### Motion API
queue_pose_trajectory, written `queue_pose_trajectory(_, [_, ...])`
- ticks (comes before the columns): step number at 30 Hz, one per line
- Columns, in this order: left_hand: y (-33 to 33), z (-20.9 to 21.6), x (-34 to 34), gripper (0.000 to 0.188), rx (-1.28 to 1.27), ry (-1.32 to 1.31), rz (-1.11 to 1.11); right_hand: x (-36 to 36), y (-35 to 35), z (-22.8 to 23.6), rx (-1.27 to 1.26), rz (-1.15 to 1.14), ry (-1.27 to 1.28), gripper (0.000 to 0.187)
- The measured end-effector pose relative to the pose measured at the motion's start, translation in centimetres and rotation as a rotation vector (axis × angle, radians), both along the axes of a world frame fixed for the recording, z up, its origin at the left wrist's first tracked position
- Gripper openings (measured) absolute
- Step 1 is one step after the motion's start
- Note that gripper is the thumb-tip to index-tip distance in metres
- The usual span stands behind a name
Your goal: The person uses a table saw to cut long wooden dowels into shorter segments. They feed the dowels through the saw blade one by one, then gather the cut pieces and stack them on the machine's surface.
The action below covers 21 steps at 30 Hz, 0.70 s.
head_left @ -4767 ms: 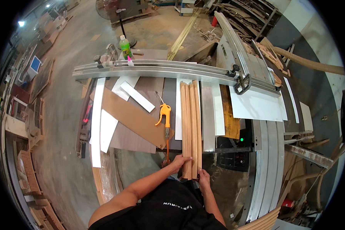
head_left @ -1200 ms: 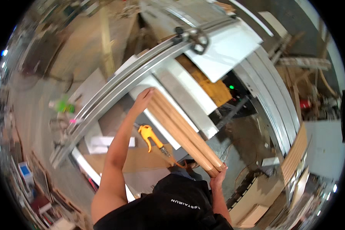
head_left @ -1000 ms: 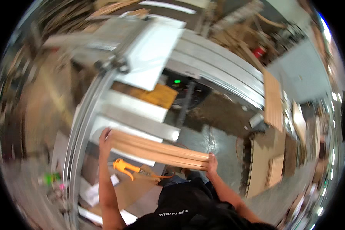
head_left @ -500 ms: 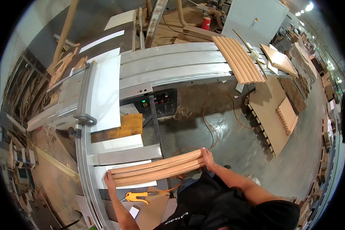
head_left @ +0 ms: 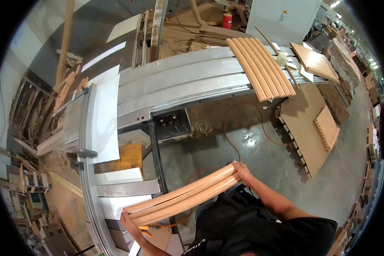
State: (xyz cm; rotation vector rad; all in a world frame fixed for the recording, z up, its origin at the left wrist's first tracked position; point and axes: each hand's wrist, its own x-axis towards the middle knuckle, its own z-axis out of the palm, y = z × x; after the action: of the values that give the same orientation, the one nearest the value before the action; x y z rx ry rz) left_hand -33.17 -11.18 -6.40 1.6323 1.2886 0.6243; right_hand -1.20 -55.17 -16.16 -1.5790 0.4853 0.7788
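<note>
A bundle of about three long, rounded wooden rails [head_left: 184, 193] lies side by side between my hands, with a dark gap between two of them. My left hand [head_left: 128, 222] grips the near-left end, and my right hand [head_left: 244, 173] is closed round the far-right end. The bundle is held above the machine table, tilted with its right end farther away. Partly under its left end lies a yellow air blow gun [head_left: 146, 228]. More rounded rails [head_left: 262, 68] rest side by side across the grey metal sliding table [head_left: 183, 77], overhanging its near edge.
A metal fence [head_left: 86, 170] runs along the left beside a white panel [head_left: 106, 123]. To the right, a board-topped pallet [head_left: 305, 123] carries a stack of wooden pieces [head_left: 326, 128]. An orange hose [head_left: 230, 141] trails over the floor. A grey cabinet [head_left: 281, 21] stands at the back.
The bundle has tilted more, its left end coming nearer and its right end shifting right. My hands keep hold of both ends. The bundle now covers more of the blow gun; the view has shifted.
</note>
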Motion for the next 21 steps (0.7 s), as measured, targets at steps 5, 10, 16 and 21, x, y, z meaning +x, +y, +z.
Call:
queue_pose_trajectory(5, [-5.7, 3.3, 11.5, 0.034, 0.003, -0.147, -0.025, 9.0, -6.2, 0.4, 0.027, -0.065, -0.104, 0.045])
queue_pose_trajectory(10, [-8.3, 2.8, 25.2, 0.035, 0.130, -0.168, -0.180, 14.5, -14.1, 1.0, 0.005, -0.268, -0.198, 0.041])
queue_pose_trajectory(16, [-10.3, 4.2, 41.3, 0.033, 0.067, -0.169, -0.579, 16.0, -20.5, 2.1, 0.027, -0.571, -0.149, 0.042])
queue_pose_trajectory(21, [-12.6, 3.4, 55.3, 0.035, 0.022, -0.146, -0.828, 14.5, -23.6, -0.6, -0.026, -0.822, -0.154, 0.048])
